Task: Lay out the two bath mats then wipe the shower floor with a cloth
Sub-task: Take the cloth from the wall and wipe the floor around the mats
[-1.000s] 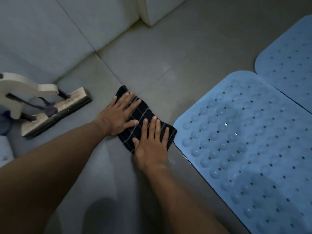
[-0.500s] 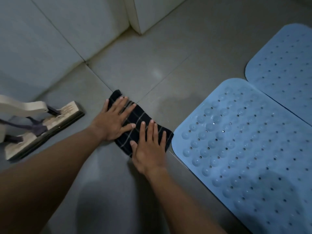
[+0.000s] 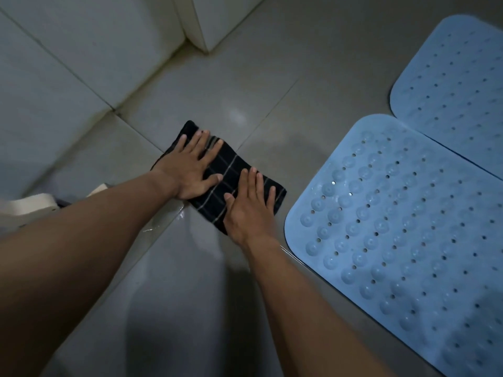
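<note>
Dark checked cloth (image 3: 231, 174) lies folded on the grey tiled shower floor (image 3: 272, 85), and both palms press it flat: the left hand (image 3: 190, 170) with fingers spread wide on its far end, the right hand (image 3: 249, 208) with fingers closer together on its near end. To wipe well, the person should probably keep even pressure and push along the wet tiles. Just to the right, the near blue bath mat (image 3: 408, 240) and the far bath mat (image 3: 457, 85) lie flat, side by side; their edges limit the strokes. A pale object (image 3: 32, 206) shows behind the left forearm.
</note>
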